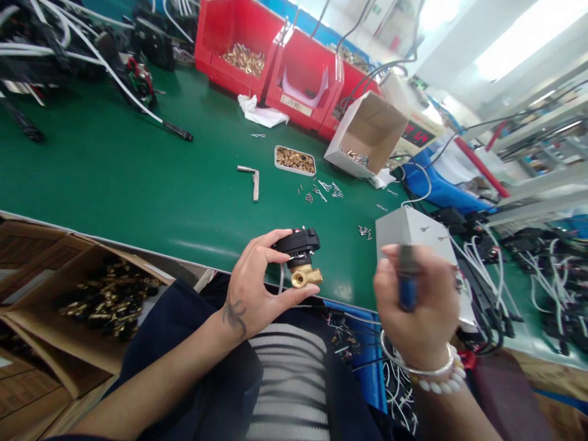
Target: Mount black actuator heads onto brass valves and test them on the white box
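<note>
A valve assembly with a black top and a brass body [303,260] is held at the table's front edge by my left hand [257,275], its thumb under the brass part and its fingers on the black part. A thin grey cable hangs beside it. To the right, my right hand [420,300] is blurred by motion, wrapped round a dark tool with a blue part [407,278]. That hand is in front of a grey-white box [397,229] and apart from the valve.
On the green table [202,184] lie an L-shaped metal tool [255,180], a tray of brass parts [294,160], clips and small screws. Red bins [294,107] and a cardboard box [367,131] stand behind. Boxed brass parts [110,297] are lower left; cabled parts [551,269] lie right.
</note>
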{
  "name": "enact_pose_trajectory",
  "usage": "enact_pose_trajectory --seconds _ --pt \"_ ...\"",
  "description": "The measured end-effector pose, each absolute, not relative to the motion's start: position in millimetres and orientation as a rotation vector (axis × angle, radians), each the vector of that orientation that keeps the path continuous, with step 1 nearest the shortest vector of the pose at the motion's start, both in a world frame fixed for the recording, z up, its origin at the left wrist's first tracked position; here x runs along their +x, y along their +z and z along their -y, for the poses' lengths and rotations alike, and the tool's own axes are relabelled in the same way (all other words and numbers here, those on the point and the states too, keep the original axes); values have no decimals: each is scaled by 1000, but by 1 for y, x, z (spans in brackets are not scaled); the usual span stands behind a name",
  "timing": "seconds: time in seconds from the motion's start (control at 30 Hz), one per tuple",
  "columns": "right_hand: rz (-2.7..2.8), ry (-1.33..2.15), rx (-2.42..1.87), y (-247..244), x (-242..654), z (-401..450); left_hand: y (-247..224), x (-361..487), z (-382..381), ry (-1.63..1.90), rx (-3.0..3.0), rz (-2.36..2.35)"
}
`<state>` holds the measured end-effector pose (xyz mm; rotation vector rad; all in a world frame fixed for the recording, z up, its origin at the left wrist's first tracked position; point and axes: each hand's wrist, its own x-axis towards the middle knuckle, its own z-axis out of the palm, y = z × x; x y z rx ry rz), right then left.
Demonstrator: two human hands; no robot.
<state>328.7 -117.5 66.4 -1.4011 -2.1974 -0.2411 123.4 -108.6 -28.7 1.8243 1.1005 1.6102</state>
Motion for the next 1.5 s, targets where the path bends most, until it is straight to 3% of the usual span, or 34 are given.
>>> enact_pose_trajectory --seconds 0.13,0.3,0.47,0.6,0.8,0.93,1.13,1.27,1.4,1.5 --pt "2544 -22 -1479 63 329 117 -28 123 108 1599 1827 -1114" --pt "2132 -221 -1449 63 330 118 -29 123 108 1613 1822 -1095" --pt "2560 -22 -1451 60 329 115 -29 123 108 1612 1827 -1099" --pt "2183 -179 -1426 59 327 116 -29 123 107 1609 1815 -1093" --pt "2462 -105 -1464 53 324 118 -29 122 107 1577 1833 -1113" --pt "2076 -227 -1450 56 327 121 -30 122 108 1573 1813 -1110" --pt "2492 -76 -1484 57 325 116 -31 122 107 1561 1828 -1113" --pt "2109 -150 -1484 56 321 118 -31 122 107 1573 1813 -1101" --pt "2233 331 -1578 44 319 123 -32 123 108 1557 1816 -1084" --pt "2028 590 -1623 31 328 124 -32 125 109 1540 1697 -1100"
